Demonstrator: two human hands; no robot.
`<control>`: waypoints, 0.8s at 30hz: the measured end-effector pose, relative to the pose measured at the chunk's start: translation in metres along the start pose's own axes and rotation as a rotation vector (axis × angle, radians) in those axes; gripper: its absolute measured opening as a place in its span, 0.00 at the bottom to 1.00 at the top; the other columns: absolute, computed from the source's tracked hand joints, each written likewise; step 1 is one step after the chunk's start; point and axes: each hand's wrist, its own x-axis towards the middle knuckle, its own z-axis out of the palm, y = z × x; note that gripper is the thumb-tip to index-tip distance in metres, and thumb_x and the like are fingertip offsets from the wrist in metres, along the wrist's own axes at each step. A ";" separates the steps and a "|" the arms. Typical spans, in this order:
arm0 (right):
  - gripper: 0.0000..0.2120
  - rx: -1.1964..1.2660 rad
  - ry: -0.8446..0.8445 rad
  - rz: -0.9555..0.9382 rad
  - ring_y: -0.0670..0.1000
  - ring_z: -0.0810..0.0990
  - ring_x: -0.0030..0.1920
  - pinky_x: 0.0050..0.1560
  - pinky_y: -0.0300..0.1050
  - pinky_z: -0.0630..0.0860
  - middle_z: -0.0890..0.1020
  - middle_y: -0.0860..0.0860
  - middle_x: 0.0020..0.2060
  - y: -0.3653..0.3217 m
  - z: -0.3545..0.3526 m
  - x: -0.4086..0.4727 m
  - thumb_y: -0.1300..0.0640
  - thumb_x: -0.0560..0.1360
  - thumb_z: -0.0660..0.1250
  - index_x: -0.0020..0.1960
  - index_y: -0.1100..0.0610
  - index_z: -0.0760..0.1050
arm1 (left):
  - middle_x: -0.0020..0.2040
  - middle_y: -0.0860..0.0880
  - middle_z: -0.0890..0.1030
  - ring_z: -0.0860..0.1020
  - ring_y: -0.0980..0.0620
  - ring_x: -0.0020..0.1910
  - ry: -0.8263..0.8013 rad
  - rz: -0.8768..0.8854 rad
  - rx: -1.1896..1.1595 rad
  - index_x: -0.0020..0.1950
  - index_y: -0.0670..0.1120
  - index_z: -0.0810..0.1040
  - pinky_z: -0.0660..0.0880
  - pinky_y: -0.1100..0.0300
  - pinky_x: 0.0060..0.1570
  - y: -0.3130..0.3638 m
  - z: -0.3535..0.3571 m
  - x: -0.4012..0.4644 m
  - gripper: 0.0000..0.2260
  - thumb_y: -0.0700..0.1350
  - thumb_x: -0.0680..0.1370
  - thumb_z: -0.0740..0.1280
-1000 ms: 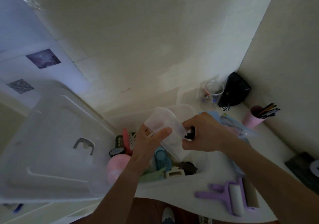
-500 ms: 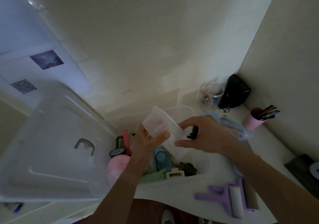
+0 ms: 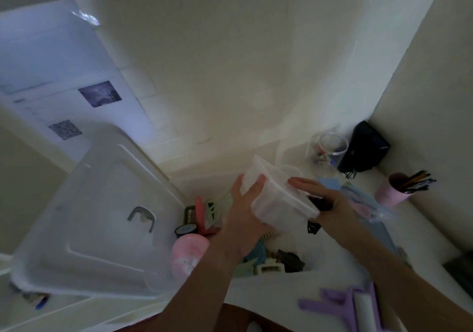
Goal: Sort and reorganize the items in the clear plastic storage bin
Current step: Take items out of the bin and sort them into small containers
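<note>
- Left hand (image 3: 244,216) gripped a small clear tub (image 3: 279,198), tilted above the bin (image 3: 294,252).
- Right hand (image 3: 330,203) lay on the tub's rim, fingers closed on a dark clip (image 3: 323,203).
- Bin sat on the desk (image 3: 422,232), lid (image 3: 89,211) at its left.

Dim room, bluish glow upper left, soft motion blur, wide-angle edge warping

L hand (image 3: 244,212) raised, palm fwd, thumb up, fingers wrapped round a small clear tub (image 3: 277,198). R hand (image 3: 325,203) flat-ish vs the tub's other side, fingers extended. Both forearms angle in from below.
</note>
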 end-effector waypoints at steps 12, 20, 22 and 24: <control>0.20 -0.024 0.191 0.175 0.54 0.83 0.50 0.51 0.47 0.78 0.86 0.51 0.53 -0.014 -0.004 0.001 0.70 0.70 0.74 0.52 0.46 0.86 | 0.70 0.53 0.69 0.76 0.52 0.64 0.224 0.430 0.112 0.70 0.64 0.62 0.82 0.53 0.53 -0.005 0.019 -0.003 0.40 0.46 0.67 0.81; 0.13 -0.338 0.027 0.039 0.43 0.79 0.30 0.35 0.33 0.73 0.84 0.42 0.35 -0.088 0.017 0.007 0.56 0.66 0.81 0.49 0.50 0.86 | 0.72 0.50 0.65 0.70 0.52 0.69 0.285 0.580 0.297 0.72 0.58 0.61 0.80 0.51 0.57 -0.015 0.012 0.001 0.41 0.39 0.68 0.81; 0.11 -0.422 0.022 0.001 0.44 0.80 0.31 0.35 0.34 0.73 0.83 0.41 0.34 -0.087 0.017 0.009 0.57 0.66 0.81 0.47 0.49 0.86 | 0.72 0.51 0.65 0.70 0.54 0.69 0.290 0.578 0.303 0.72 0.58 0.61 0.80 0.51 0.57 -0.017 0.013 0.001 0.41 0.40 0.68 0.81; 0.11 -0.439 0.007 -0.014 0.45 0.81 0.32 0.35 0.33 0.73 0.83 0.42 0.34 -0.088 0.015 0.008 0.60 0.66 0.80 0.46 0.48 0.87 | 0.71 0.53 0.65 0.71 0.55 0.68 0.283 0.570 0.306 0.72 0.57 0.61 0.81 0.49 0.58 -0.018 0.014 -0.001 0.41 0.39 0.68 0.81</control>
